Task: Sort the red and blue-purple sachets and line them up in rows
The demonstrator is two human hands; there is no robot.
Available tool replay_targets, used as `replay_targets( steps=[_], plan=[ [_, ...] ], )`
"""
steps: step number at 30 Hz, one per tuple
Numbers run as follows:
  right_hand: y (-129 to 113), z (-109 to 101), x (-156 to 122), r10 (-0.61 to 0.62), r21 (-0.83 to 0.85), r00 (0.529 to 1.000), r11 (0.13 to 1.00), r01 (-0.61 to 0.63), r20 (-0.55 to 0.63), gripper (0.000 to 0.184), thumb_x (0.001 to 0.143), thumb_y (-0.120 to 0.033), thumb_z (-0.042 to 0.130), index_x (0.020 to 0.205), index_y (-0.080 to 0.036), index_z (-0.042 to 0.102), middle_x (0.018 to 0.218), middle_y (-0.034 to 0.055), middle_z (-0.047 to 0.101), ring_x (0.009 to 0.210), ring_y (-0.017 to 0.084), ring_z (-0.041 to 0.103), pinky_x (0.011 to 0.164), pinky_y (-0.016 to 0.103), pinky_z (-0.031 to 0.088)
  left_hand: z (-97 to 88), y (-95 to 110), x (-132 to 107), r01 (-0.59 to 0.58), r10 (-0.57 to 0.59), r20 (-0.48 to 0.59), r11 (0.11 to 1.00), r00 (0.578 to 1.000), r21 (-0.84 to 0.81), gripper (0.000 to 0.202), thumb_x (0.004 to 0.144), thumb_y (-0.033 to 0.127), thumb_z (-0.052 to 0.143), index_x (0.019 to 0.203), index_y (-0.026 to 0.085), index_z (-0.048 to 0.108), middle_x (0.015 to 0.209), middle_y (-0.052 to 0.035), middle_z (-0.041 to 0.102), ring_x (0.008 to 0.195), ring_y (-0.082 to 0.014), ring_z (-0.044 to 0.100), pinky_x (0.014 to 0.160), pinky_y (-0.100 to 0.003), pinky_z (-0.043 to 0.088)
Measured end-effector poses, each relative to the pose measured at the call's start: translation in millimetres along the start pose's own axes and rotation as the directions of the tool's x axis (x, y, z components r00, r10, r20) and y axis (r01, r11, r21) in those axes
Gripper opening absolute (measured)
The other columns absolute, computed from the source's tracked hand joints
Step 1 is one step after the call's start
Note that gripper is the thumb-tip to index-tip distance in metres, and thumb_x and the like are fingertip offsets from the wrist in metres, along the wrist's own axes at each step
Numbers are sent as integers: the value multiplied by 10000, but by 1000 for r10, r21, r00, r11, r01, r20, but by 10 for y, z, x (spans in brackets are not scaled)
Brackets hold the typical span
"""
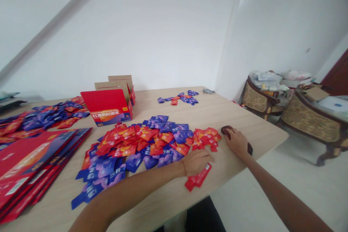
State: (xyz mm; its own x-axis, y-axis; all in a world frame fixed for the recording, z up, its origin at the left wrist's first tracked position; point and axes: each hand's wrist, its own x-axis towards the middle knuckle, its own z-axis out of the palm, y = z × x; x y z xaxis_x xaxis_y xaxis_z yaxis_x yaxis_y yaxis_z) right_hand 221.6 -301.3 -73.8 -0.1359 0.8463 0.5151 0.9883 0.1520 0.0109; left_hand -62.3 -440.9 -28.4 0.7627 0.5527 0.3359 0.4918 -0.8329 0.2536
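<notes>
A big pile of red and blue sachets (141, 148) lies spread over the wooden table (244, 123). My left hand (197, 161) is at the pile's right edge. Its fingers are curled over a small stack of red sachets (198, 180) that pokes out toward the table's front edge. My right hand (237, 143) lies just right of the pile, fingers bent down over a dark brown object (226, 129) whose ends show on either side of the hand. An open red box (110, 107) stands behind the pile.
Flat red and blue cartons (32, 166) are stacked at the left. More sachets (43, 116) lie behind them, and a small group of sachets (182, 98) sits at the far side. Two cluttered armchairs (307, 119) stand on the floor to the right.
</notes>
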Motion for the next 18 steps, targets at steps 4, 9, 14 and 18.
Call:
replay_targets(
  steps=[4, 9, 14, 18],
  plan=[
    [0, -17, 0, 1, -29, 996, 1000, -4, -91, 408, 971, -364, 518, 1321, -210, 660, 1476, 148, 542, 1345, 391, 417, 1066, 545, 332, -236, 272, -243, 72, -72, -61, 997, 996, 7, 315, 996, 116, 451, 1272, 172, 593, 1266, -114, 663, 1129, -229, 644, 980, -349, 529],
    [199, -24, 56, -216, 174, 975, 963, 203, 59, 581, 952, -241, 460, 1523, -133, 464, 1488, 170, 543, 1310, 290, 506, 1087, 431, 398, -300, 735, -916, 188, -183, -44, 960, 982, 209, 242, 1038, 242, 500, 1244, 198, 619, 1231, -90, 706, 1100, -233, 680, 935, -352, 559],
    [208, -166, 12, -216, 220, 968, 958, 184, 130, 420, 977, -236, 440, 1349, -169, 624, 1305, 141, 655, 1174, 271, 580, 999, 384, 437, 63, 927, -1358, 117, -115, -32, 881, 993, 458, 358, 1059, 270, 504, 1379, 133, 586, 1390, -152, 656, 1270, -268, 637, 1030, -372, 531],
    [-13, -483, -74, -69, 200, 993, 979, 48, 99, 368, 966, -231, 478, 1286, -185, 653, 1177, 112, 695, 1020, 238, 630, 888, 331, 455, 355, 900, -1383, 114, -62, -114, 834, 992, 539, 383, 1056, 295, 503, 1331, 58, 625, 1340, -210, 675, 1233, -313, 666, 1044, -409, 529]
  ],
)
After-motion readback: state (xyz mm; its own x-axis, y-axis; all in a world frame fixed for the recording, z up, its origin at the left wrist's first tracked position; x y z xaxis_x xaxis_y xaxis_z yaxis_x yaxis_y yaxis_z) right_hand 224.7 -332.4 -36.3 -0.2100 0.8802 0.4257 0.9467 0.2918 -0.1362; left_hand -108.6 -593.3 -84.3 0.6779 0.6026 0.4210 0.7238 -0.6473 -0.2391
